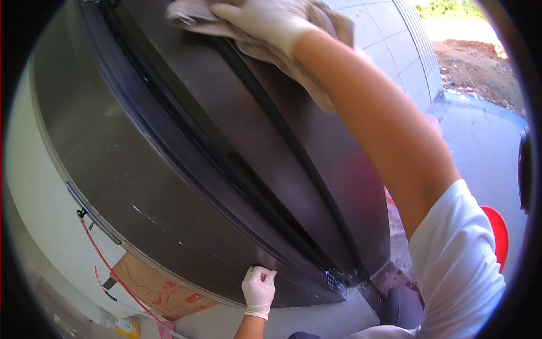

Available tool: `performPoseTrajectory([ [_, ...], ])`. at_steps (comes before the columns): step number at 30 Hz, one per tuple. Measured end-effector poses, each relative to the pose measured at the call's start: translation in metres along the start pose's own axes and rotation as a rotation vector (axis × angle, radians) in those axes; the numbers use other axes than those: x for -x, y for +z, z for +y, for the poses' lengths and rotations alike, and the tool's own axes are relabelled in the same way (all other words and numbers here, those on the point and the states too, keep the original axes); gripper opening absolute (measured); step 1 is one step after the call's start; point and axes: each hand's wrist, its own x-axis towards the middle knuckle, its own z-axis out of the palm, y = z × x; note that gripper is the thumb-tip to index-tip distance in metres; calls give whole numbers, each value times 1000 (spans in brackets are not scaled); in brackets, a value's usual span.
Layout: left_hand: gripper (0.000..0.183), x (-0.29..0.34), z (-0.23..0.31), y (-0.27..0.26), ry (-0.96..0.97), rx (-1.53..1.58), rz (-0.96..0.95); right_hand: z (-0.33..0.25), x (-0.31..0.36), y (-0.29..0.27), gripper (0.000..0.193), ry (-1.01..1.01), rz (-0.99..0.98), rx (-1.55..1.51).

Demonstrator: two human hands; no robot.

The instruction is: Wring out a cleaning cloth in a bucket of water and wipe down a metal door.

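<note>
— Where is the cloth?
— High up on the dark door (186, 169). The right hand (265, 22), gloved, presses the cloth (316, 73) flat against the panel, its grip spread over the fabric.
— And the other one?
— The left hand (258, 288), also gloved, is low down, its grip curled shut against the door's lower edge, holding nothing. A cardboard box (152, 285) sits just beside it.

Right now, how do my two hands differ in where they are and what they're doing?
The right hand is raised high, pressing a crumpled cloth flat against the dark door; the left hand is low, holding no cloth. The right hand lies spread open; the left hand is curled, fingers at the door's lower edge. Both wear pale gloves and touch the door.
</note>
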Motion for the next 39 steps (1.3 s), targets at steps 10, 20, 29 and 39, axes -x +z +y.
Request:
performPoseTrajectory([
  [10,20,-1,-14,14,-73,87,-3,88,234,-32,60,-173,-65,-90],
  [20,17,4,-13,6,-191,40,-94,189,616,-134,100,655,-325,225],
  [29,16,0,-9,1,-226,-21,-61,224,663,-152,65,1993,-255,422],
  [39,15,0,-10,3,-247,-26,-34,235,670,-149,58,2052,-101,202],
])
